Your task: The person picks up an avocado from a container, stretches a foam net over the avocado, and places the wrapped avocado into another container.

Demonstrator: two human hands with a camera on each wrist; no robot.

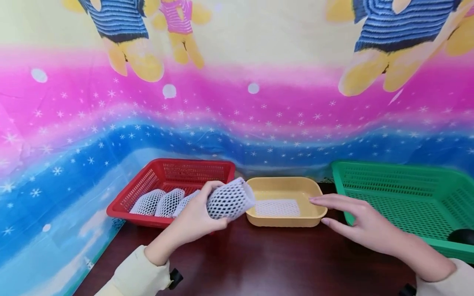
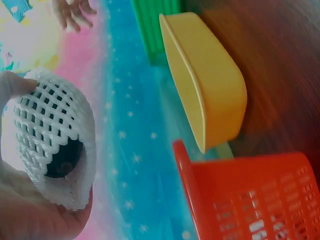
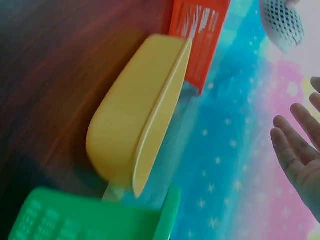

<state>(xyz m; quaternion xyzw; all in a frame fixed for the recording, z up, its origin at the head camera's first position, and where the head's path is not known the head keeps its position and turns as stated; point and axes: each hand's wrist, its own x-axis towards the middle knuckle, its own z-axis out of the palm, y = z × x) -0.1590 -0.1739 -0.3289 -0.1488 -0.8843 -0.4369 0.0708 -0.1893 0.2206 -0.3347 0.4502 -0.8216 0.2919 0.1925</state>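
My left hand (image 1: pixel 194 220) grips a white foam net sleeve (image 1: pixel 230 200) above the table, between the red basket and the yellow tray. Inside the mesh is a dark, smooth, rounded object (image 2: pixel 65 159), its end showing at the sleeve's opening in the left wrist view; its kind cannot be told. My right hand (image 1: pixel 370 224) hovers by the right end of the yellow tray (image 1: pixel 283 222), fingers extended and holding nothing. In the right wrist view, the right hand (image 3: pixel 307 175) has its fingers spread. A flat white foam net (image 1: pixel 277 207) lies in the tray.
At left, a red basket (image 1: pixel 198 164) contains several net-wrapped objects (image 1: pixel 148 202). To the right stands a green basket (image 1: pixel 392 168) with a dark rounded object (image 1: pixel 462 236) in its near right corner. A patterned cloth (image 1: pixel 259 107) hangs behind the dark brown table (image 1: pixel 266 263).
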